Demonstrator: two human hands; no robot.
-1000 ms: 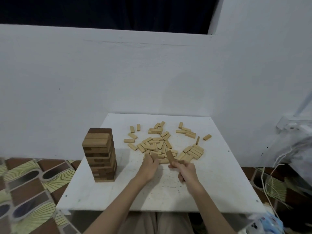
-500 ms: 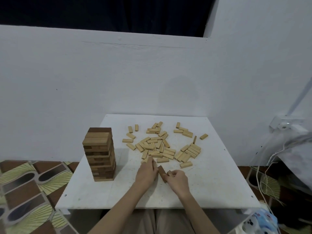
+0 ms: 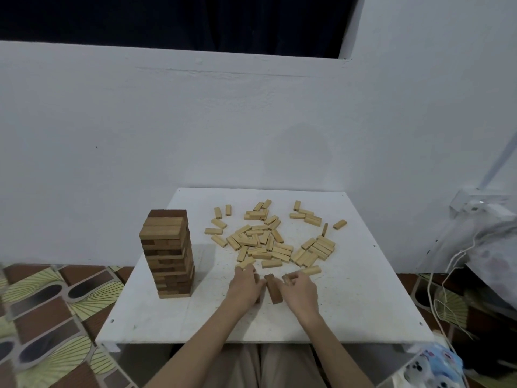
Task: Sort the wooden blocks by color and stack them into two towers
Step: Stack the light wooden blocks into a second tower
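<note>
A tall tower (image 3: 167, 253) of mixed dark and light wooden blocks stands at the table's left. Several loose light blocks (image 3: 268, 243) lie scattered across the middle and back of the white table (image 3: 363, 303). A dark brown block (image 3: 272, 288) lies on the table near the front, between my hands. My left hand (image 3: 246, 284) is curled against its left side, with a bit of dark wood showing under the palm. My right hand (image 3: 300, 289) grips the block's right side with curled fingers and thumb.
A white wall rises right behind the table. A patterned mat (image 3: 47, 312) covers the floor at left. White cables (image 3: 447, 281) and a bag hang at the right, with a printed blue cloth (image 3: 436, 365) at the bottom right.
My right hand carried the dark block from above the pile toward me and set it down on the table. My left hand drew back from the pile alongside it.
</note>
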